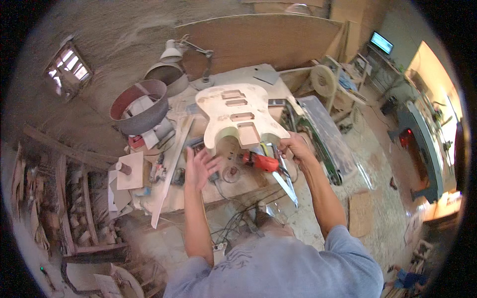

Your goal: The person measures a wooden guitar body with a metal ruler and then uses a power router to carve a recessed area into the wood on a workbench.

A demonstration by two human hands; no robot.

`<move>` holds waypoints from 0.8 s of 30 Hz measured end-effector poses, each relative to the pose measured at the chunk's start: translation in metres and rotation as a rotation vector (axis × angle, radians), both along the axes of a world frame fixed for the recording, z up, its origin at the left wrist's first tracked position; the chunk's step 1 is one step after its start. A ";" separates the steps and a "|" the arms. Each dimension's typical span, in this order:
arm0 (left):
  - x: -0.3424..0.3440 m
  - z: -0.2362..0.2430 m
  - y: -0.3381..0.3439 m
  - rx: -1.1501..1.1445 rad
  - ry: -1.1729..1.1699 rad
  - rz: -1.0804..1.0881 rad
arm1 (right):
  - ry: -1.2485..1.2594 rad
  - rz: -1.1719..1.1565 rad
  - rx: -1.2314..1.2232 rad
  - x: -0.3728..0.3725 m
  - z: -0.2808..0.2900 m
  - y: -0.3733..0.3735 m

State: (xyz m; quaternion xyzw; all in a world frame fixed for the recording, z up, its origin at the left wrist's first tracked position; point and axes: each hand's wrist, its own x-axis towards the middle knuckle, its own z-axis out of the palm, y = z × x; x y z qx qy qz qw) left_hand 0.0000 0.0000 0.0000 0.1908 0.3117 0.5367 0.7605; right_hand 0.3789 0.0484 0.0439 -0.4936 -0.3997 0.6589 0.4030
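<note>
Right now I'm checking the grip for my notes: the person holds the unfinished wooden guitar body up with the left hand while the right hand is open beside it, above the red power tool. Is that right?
Not quite: the hands are swapped. In the head view the right hand holds the guitar body by its lower edge, and the left hand is open beside it, holding nothing. The red power tool does lie on the bench below.
</note>
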 end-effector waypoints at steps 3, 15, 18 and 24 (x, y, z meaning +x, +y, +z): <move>0.033 0.045 -0.028 0.108 -0.006 -0.096 | -0.033 -0.069 0.044 0.009 0.023 -0.078; 0.279 0.031 -0.047 0.171 0.087 -0.189 | -0.294 -0.208 0.133 0.236 0.044 -0.155; 0.335 0.003 -0.046 0.255 0.178 -0.175 | -0.407 -0.205 0.108 0.300 0.017 -0.168; 0.371 -0.011 -0.072 0.354 0.415 -0.111 | -0.560 -0.185 0.027 0.314 0.020 -0.177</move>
